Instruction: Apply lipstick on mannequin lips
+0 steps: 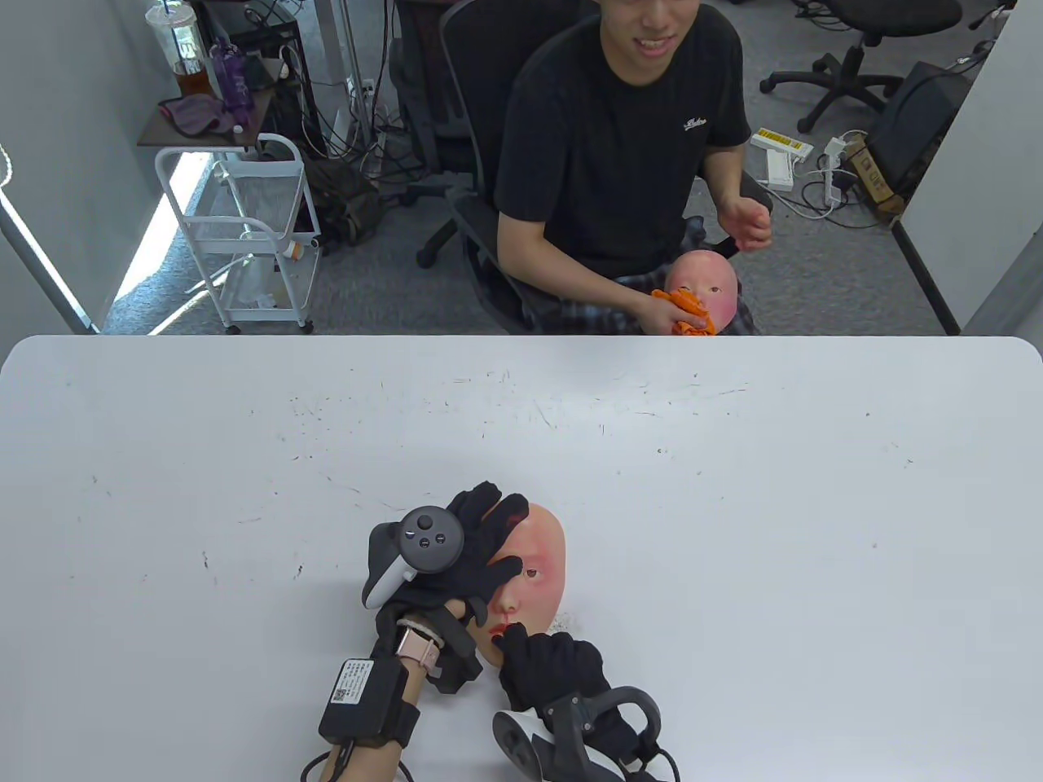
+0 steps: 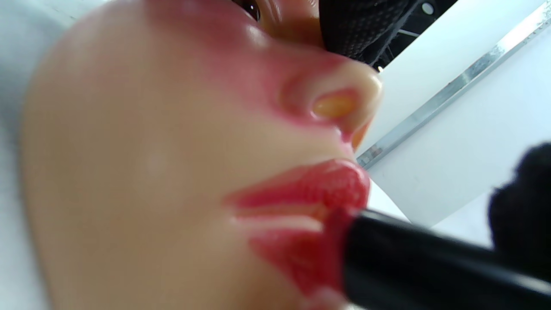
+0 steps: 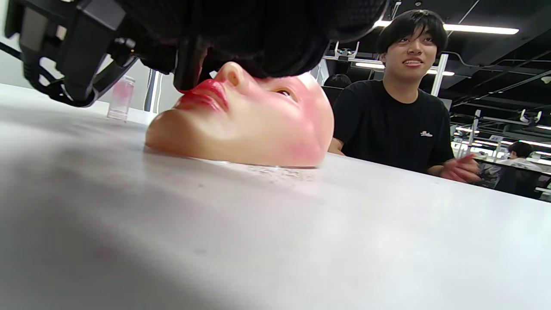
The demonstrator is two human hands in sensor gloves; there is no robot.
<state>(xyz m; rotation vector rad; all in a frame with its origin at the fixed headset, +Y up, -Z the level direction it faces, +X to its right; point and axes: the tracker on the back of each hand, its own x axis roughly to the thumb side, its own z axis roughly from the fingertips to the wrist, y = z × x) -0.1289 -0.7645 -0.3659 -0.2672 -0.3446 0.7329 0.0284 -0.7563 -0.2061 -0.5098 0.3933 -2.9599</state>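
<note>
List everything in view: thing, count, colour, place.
mask: 1, flesh pink with red lips, face up on the table near its front edge
lipstick: 1, black tube with red tip, tip on the mask's lips
table: 1, white, scuffed
clear cup: 1, pink-tinged, on the table beyond the mask
man: 1, black T-shirt, seated across the table
second mask: 1, flesh pink, in his lap
orange cloth: 1, in his hand, against the second mask
white cart: 1, on the floor at back left
left hand: black glove, rests on the mask's upper face
right hand: black glove, holds the lipstick at the mouth
</note>
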